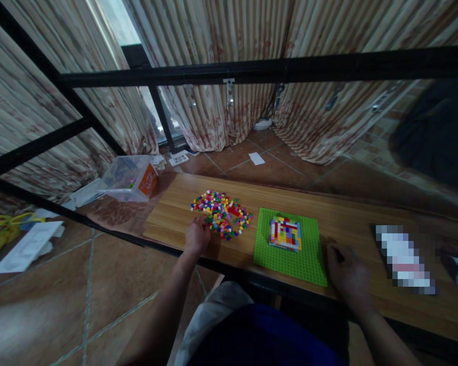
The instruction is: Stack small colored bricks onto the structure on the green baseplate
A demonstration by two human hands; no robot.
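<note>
A heap of small coloured bricks (222,213) is spread on the wooden counter (351,218), with the left hand (197,237) resting at its 7 o'clock edge, fingers curled onto the nearest pieces; whether a brick is actually pinched cannot be told. At 3 o'clock from the heap a green baseplate (309,256) is laid flat, and a partly built block of striped rows (285,233) is seated on it. The right hand (347,274) is set down at the plate's 4 o'clock corner, loosely closed, with nothing seen in it. A clear plastic box (130,178) stands at 10 o'clock, well apart. Loose bricks near the front edge could be swept to the tiled floor (53,284) by a careless drag of the wrist, and the plate could be skewed if leaned on.
</note>
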